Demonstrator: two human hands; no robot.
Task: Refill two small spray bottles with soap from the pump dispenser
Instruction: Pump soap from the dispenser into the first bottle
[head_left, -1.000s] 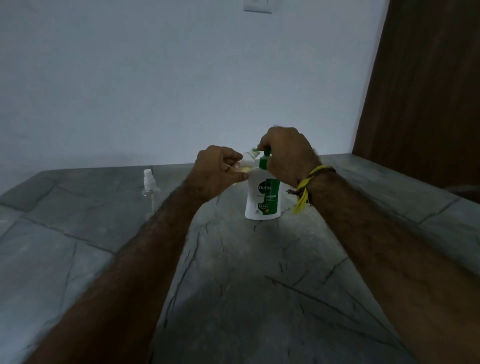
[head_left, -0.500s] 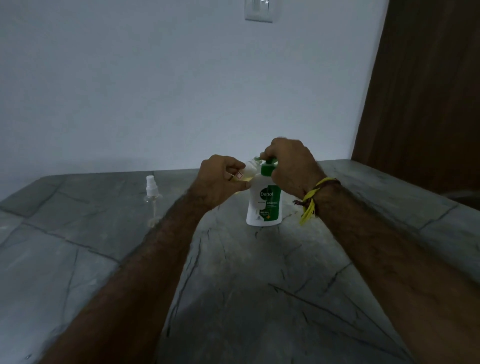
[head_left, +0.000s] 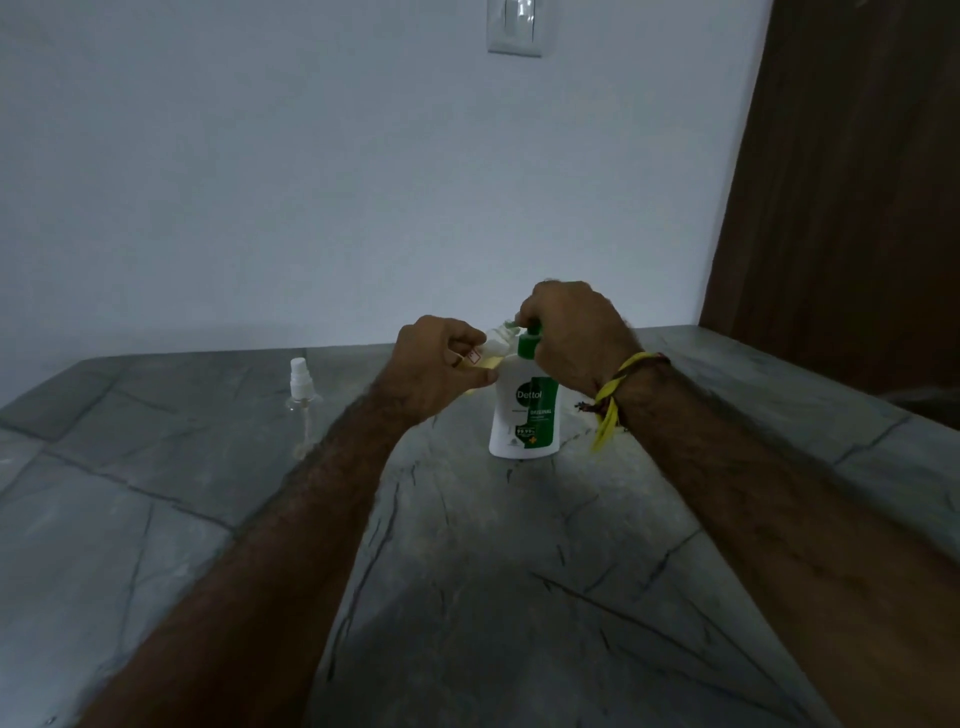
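- Pumping soap: right hand (head_left: 574, 335) curled over the green pump head of the pump dispenser (head_left: 524, 415), which stands upright on the stone counter (head_left: 467, 571) near its middle.
- Left hand (head_left: 441, 364) pinching a small open bottle (head_left: 485, 358) between thumb and curled fingers, held tilted just under the spout; yellowish liquid visible inside, so filling judged under way.
- Second spray bottle (head_left: 301, 410): clear body, white spray cap on, upright on the counter well to the left, apart from both hands; fill level too faint to read.
- Handling, held bottle: likely light, thin-walled plastic, smooth and apt to turn slippery if soap runs down the side; best taken round the body below the neck, mouth kept close to the spout.
- Handling, dispenser: rigid white plastic with rounded shoulders and a flat base, probably weighty enough to stay put under a straight downward press; a slanted push could tip it.
- Materials: counter of grey stone slabs, matte, veined with dark cracks and joint lines; dispenser label green and white, glossy.
- Surroundings: pale plain wall (head_left: 311, 182) with a switch plate (head_left: 514, 26), dark wooden panel (head_left: 857, 182) at right; yellow thread band (head_left: 613, 395) on the right wrist.
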